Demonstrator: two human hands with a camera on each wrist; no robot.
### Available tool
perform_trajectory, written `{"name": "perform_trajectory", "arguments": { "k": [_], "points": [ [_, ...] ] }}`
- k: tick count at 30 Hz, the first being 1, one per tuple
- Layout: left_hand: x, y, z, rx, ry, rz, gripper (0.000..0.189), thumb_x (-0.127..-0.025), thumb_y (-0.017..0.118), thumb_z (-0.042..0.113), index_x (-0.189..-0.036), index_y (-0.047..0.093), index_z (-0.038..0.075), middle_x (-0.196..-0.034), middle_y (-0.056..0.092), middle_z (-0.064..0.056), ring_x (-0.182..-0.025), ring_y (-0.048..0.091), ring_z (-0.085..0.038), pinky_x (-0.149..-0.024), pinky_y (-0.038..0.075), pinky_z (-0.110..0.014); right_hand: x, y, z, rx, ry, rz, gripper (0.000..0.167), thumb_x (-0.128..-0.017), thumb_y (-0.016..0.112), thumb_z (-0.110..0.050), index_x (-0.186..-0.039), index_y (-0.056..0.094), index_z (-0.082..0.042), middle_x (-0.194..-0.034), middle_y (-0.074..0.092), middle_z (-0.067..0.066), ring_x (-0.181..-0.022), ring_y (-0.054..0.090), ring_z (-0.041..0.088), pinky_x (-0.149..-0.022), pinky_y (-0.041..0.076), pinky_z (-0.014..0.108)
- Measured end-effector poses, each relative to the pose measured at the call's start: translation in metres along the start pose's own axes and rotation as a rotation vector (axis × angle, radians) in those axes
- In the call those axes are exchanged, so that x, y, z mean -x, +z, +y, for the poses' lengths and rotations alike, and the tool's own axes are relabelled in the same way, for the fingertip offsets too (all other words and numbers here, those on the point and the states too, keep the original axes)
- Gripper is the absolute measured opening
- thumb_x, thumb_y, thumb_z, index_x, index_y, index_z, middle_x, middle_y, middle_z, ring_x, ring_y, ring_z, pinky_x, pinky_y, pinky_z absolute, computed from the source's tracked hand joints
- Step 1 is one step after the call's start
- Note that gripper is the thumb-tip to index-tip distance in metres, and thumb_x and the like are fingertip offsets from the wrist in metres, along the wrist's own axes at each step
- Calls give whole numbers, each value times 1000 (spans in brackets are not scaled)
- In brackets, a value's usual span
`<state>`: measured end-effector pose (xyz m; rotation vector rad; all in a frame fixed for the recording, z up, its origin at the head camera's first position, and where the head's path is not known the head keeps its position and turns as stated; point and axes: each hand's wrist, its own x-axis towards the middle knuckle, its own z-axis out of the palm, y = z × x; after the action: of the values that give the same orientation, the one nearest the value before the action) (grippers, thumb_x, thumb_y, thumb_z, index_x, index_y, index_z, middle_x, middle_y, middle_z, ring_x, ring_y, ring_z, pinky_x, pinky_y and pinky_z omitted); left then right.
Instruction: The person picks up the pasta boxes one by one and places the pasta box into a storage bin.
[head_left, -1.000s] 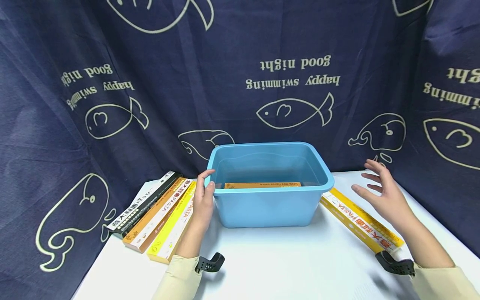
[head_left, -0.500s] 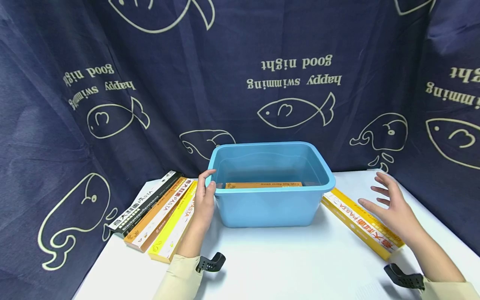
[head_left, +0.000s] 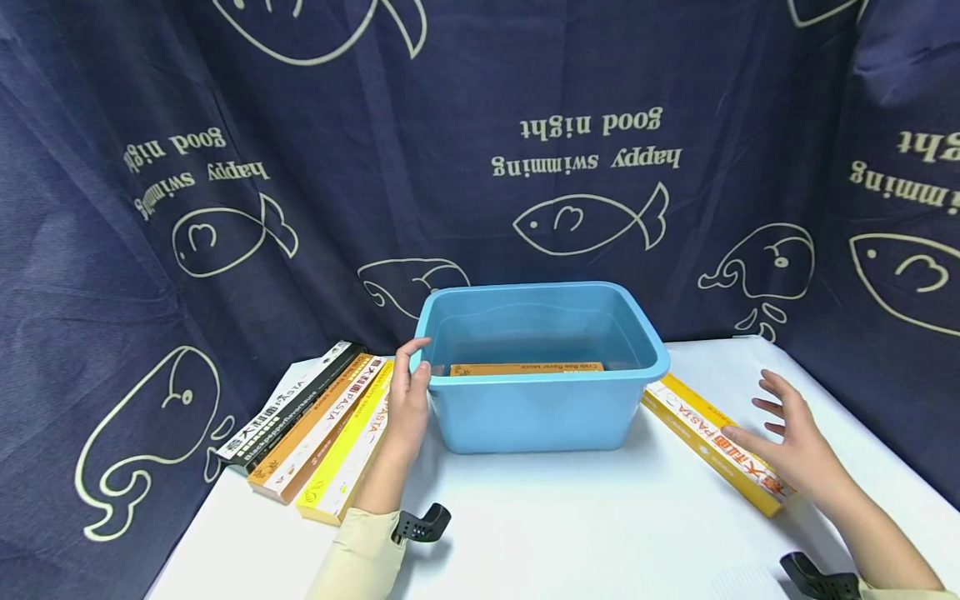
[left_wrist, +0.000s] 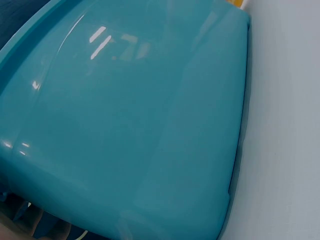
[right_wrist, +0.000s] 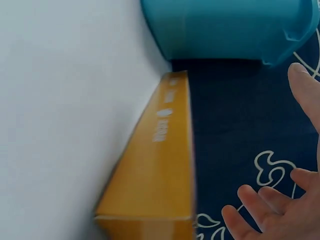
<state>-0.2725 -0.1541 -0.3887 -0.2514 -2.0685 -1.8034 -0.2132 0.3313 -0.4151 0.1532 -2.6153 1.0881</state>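
Note:
A blue plastic bin (head_left: 528, 417) stands on the white table. My left hand (head_left: 407, 408) grips its left end, with the fingertips over the rim and the thumb at the front corner. Low in the left wrist view, those fingers (left_wrist: 30, 217) show beside the bin wall. Inside the bin lies an orange pasta box (head_left: 525, 368), mostly hidden by the front wall. My right hand (head_left: 795, 442) hovers spread over a yellow-orange pasta box (head_left: 712, 442) to the right of the bin. In the right wrist view that box (right_wrist: 155, 165) lies apart from the thumb and fingers.
Left of the bin lie a black-and-white pasta box (head_left: 292, 404), an orange-and-white one (head_left: 318, 425) and a yellow-and-white one (head_left: 348, 450), side by side. Behind the table hangs a dark blue curtain (head_left: 450, 167) printed with fish and whales.
My right hand has moved right and then down toward the near end of the yellow-orange pasta box. The left hand and the bin have stayed in place.

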Motion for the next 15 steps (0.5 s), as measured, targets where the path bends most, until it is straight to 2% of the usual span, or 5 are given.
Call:
{"name": "perform_trajectory", "arguments": {
  "k": [4, 9, 15],
  "points": [
    [-1, 0, -2, 3, 6, -8, 42, -100, 40, 33, -142, 45, 27, -157, 38, -2, -134, 49, -37, -115, 33, -55, 5, 2, 8, 2, -12, -14, 107, -87, 77, -22, -159, 0, -4, -154, 19, 38, -124, 36, 54, -74, 26, -1],
    [-1, -1, -1, 6, 12, -7, 41, -100, 40, 34, -141, 45, 28, -156, 39, -1, -135, 47, -39, -115, 34, -55, 9, 4, 19, 13, 9, -40, 107, -88, 76, -23, -158, -1, -2, -153, 19, 39, -124, 35, 53, -74, 28, 0],
    [-1, -2, -1, 7, 1, -8, 41, -101, 40, 33, -141, 45, 28, -155, 40, -2, -127, 56, -35, -112, 38, -53, 17, 9, 28, 18, 6, -43, 107, -86, 77, -20, -158, 0, 0, -149, 22, 40, -122, 37, 55, -78, 23, -5]
  ]
}}
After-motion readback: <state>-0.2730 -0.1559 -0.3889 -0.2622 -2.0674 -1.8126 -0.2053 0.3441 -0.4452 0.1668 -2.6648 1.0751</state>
